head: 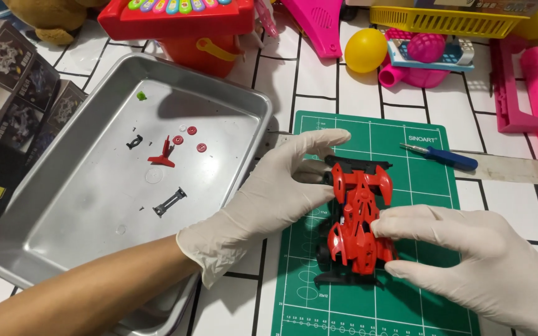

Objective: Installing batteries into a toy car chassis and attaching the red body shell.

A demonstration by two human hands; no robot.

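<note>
A red toy race car (361, 214) with a black chassis lies on a green cutting mat (406, 298). My left hand (275, 193), in a white glove, grips the car's far end with thumb and fingers. My right hand (474, 261), also gloved, pinches the car's near right side. A blue-handled screwdriver (443, 155) rests on the mat's far right corner, apart from both hands.
A metal tray (63, 218) at left holds a red part (164, 155), small red discs (188, 137), and black pieces (170, 201). Dark boxes (7, 93) lie along the left edge. Colourful plastic toys, a yellow egg (365, 50) and a yellow basket (443, 20) crowd the back.
</note>
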